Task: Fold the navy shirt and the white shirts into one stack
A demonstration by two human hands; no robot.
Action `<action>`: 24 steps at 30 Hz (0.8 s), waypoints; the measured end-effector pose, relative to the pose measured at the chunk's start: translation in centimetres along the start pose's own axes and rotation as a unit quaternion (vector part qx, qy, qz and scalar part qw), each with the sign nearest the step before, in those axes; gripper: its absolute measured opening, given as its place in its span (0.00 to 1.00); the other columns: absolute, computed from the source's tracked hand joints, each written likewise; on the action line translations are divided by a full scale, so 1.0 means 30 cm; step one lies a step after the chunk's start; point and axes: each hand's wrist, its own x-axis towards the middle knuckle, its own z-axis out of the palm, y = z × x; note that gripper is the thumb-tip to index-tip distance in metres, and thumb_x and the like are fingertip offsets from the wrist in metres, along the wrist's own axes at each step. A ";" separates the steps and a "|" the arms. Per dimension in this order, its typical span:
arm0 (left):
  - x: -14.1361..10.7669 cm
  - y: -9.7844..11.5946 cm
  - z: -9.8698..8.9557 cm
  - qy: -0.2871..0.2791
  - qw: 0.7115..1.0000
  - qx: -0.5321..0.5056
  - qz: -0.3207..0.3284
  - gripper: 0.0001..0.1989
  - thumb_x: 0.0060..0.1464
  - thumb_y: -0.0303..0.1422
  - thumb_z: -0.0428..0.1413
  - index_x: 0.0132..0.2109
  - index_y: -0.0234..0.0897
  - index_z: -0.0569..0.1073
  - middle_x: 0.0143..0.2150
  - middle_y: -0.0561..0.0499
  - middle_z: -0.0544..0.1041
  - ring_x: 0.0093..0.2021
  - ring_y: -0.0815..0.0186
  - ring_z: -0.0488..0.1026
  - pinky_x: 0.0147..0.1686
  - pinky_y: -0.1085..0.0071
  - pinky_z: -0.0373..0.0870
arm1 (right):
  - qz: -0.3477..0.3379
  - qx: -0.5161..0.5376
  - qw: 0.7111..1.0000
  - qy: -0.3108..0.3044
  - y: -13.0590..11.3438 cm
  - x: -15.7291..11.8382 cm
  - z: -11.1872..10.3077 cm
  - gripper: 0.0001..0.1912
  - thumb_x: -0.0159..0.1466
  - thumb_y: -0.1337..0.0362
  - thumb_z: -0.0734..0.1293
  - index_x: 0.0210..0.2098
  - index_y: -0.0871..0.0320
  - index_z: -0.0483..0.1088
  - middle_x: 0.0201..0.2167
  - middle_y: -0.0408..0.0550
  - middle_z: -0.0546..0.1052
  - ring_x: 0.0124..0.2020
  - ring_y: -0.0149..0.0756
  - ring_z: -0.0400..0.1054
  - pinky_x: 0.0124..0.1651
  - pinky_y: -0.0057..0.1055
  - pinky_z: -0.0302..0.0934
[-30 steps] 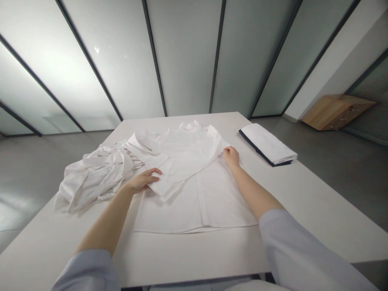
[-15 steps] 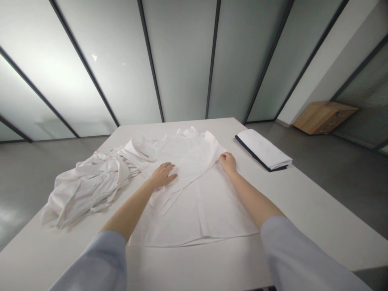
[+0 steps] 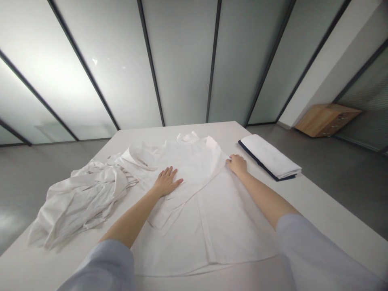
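Note:
A white shirt (image 3: 236,222) lies spread on the table, its collar at the far end and its hem towards me. One sleeve is laid slantwise across the body of the shirt. My left hand (image 3: 166,182) rests flat on the fabric left of the middle, fingers spread. At the right side, below the shoulder, my right hand (image 3: 238,165) has its fingers curled on the edge of the shirt; the fingertips are partly hidden.
A crumpled heap of white cloth (image 3: 81,198) sits on the left of the white table (image 3: 327,214), touching the shirt's side. Folded white cloth (image 3: 269,155) lies over a navy piece (image 3: 259,163) at the right. Beyond are frosted glass panels and a wooden cabinet (image 3: 325,119).
My right hand has shifted slightly right along with the shirt's edge. The left hand stays on the fabric with its fingers a little more spread. The view has tilted slightly, and things appear lower.

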 end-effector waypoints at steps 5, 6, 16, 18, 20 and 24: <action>0.019 0.011 -0.049 0.045 0.999 0.005 -0.008 0.27 0.64 0.49 0.42 0.59 0.40 0.70 0.56 0.40 0.73 0.57 0.52 0.66 0.55 0.57 0.59 | 0.018 0.018 0.999 -0.042 0.058 0.043 0.018 0.14 0.65 0.63 0.59 0.40 0.58 0.76 0.40 0.58 0.78 0.42 0.47 0.71 0.41 0.37 0.60; 0.026 0.012 -0.052 0.053 0.999 0.007 -0.009 0.25 0.64 0.49 0.42 0.56 0.40 0.72 0.53 0.40 0.74 0.55 0.52 0.67 0.55 0.57 0.60 | 0.019 0.016 0.999 -0.043 0.071 0.051 0.017 0.14 0.65 0.63 0.59 0.39 0.57 0.76 0.40 0.58 0.79 0.42 0.47 0.72 0.40 0.36 0.60; 0.025 -0.011 0.030 0.049 0.999 -0.003 0.008 0.30 0.63 0.48 0.43 0.64 0.37 0.65 0.69 0.39 0.59 0.69 0.47 0.53 0.65 0.52 0.49 | -0.089 0.033 0.995 -0.019 0.047 0.151 0.009 0.20 0.63 0.64 0.62 0.53 0.60 0.70 0.51 0.57 0.75 0.51 0.45 0.68 0.51 0.34 0.59; 0.012 -0.006 0.032 0.045 0.999 -0.004 0.009 0.31 0.63 0.49 0.42 0.65 0.37 0.64 0.69 0.39 0.58 0.69 0.48 0.52 0.65 0.51 0.48 | -0.142 0.048 0.988 -0.027 0.010 0.164 0.024 0.20 0.63 0.63 0.63 0.55 0.58 0.69 0.55 0.56 0.72 0.54 0.45 0.66 0.53 0.34 0.57; -0.002 0.001 0.029 0.040 0.999 0.001 0.008 0.32 0.63 0.49 0.42 0.65 0.35 0.63 0.70 0.38 0.57 0.70 0.48 0.51 0.65 0.51 0.48 | -0.163 0.056 0.985 -0.032 -0.029 0.178 0.045 0.21 0.63 0.63 0.63 0.55 0.58 0.69 0.57 0.56 0.71 0.55 0.45 0.65 0.54 0.34 0.57; -0.027 0.014 0.027 0.031 0.999 0.018 0.003 0.32 0.63 0.50 0.41 0.66 0.35 0.62 0.70 0.38 0.56 0.70 0.50 0.51 0.65 0.53 0.47 | -0.084 0.056 0.994 -0.030 -0.095 0.234 0.081 0.19 0.65 0.64 0.60 0.54 0.61 0.70 0.52 0.58 0.74 0.52 0.45 0.68 0.51 0.34 0.59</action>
